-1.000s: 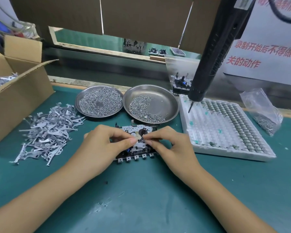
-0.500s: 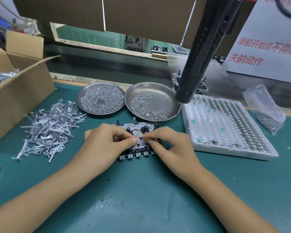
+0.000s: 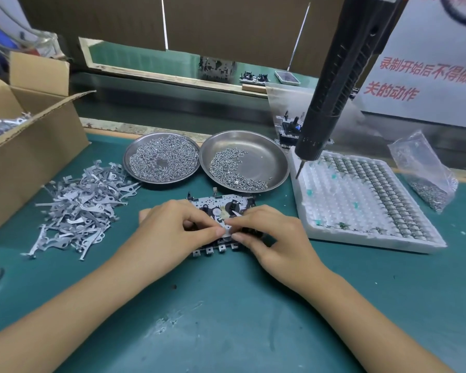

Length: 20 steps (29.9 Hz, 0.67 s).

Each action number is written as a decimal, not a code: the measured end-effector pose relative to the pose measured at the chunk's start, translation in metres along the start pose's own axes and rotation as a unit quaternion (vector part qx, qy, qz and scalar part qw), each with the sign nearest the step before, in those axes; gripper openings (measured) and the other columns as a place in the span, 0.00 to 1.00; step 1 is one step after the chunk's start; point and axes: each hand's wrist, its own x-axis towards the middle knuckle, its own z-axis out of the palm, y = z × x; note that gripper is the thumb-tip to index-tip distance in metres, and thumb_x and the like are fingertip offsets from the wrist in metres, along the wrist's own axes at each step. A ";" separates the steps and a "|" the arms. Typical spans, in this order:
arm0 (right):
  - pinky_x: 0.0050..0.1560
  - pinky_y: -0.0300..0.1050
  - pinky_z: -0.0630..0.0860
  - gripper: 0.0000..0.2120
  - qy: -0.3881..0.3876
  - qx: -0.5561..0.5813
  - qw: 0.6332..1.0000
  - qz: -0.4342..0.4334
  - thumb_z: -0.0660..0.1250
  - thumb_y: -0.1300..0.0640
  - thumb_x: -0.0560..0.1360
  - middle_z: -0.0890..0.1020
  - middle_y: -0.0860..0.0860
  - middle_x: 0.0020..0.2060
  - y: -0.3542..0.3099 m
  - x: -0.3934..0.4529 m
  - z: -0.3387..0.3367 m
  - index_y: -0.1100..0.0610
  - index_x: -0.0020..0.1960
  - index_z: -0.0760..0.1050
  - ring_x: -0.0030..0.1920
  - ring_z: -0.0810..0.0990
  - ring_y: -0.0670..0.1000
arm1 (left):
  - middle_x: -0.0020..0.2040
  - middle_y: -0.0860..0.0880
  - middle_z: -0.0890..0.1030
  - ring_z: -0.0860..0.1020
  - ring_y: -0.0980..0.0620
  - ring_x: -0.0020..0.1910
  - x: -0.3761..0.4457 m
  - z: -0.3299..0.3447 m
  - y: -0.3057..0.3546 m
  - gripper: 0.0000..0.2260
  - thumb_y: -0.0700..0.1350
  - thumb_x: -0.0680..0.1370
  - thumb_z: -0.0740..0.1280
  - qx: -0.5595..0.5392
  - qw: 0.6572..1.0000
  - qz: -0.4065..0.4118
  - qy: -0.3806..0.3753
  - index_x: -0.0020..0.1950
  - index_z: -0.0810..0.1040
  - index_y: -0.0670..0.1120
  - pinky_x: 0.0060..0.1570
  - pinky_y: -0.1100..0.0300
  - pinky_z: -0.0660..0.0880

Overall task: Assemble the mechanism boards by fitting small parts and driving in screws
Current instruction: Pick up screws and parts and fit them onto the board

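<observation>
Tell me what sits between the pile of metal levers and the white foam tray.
In the head view: the mechanism board, with the left hand and the right hand on it.

Both forearms are bare to the frame's edge, with no sleeve showing. The left hand (image 3: 170,232) and right hand (image 3: 275,238) wear nothing, and the fingernails are short and plain.

My green bench mat (image 3: 226,319) carries a mechanism board (image 3: 221,208) at centre, with two round steel dishes of screws, the left dish (image 3: 160,158) and the right dish (image 3: 264,154), just behind it. A heap of grey metal levers (image 3: 78,208) lies to my left beside a cardboard box (image 3: 30,162). A white foam tray (image 3: 361,200) and a clear bag of small parts (image 3: 425,173) sit to my right.
</observation>
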 end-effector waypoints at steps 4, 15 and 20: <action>0.51 0.37 0.75 0.08 0.055 0.060 0.995 0.064 0.66 0.64 0.75 0.84 0.48 0.45 -0.002 0.001 -0.002 0.59 0.51 0.82 0.48 0.80 0.44 | 0.37 0.63 0.77 0.73 0.64 0.40 0.001 0.001 0.000 0.01 0.61 0.67 0.70 0.010 1.000 0.001 -0.007 0.35 0.80 0.69 0.61 0.53 0.63; 0.56 0.33 0.71 0.13 0.149 -0.055 0.986 0.058 0.63 0.70 0.75 0.81 0.50 0.48 0.000 0.024 -0.010 0.61 0.56 0.80 0.51 0.78 0.45 | 0.57 0.41 0.78 0.73 0.39 0.57 0.056 -0.035 -0.028 0.13 0.45 0.79 0.64 0.206 0.960 0.014 0.188 0.63 0.78 0.46 0.58 0.48 0.69; 0.62 0.45 0.69 0.16 -0.062 -0.215 0.956 0.191 0.61 0.64 0.78 0.77 0.58 0.61 0.021 0.076 -0.016 0.60 0.65 0.74 0.60 0.75 0.57 | 0.61 0.44 0.79 0.75 0.42 0.61 0.084 -0.037 -0.030 0.13 0.47 0.78 0.66 0.282 0.950 -0.098 0.090 0.62 0.79 0.50 0.58 0.51 0.72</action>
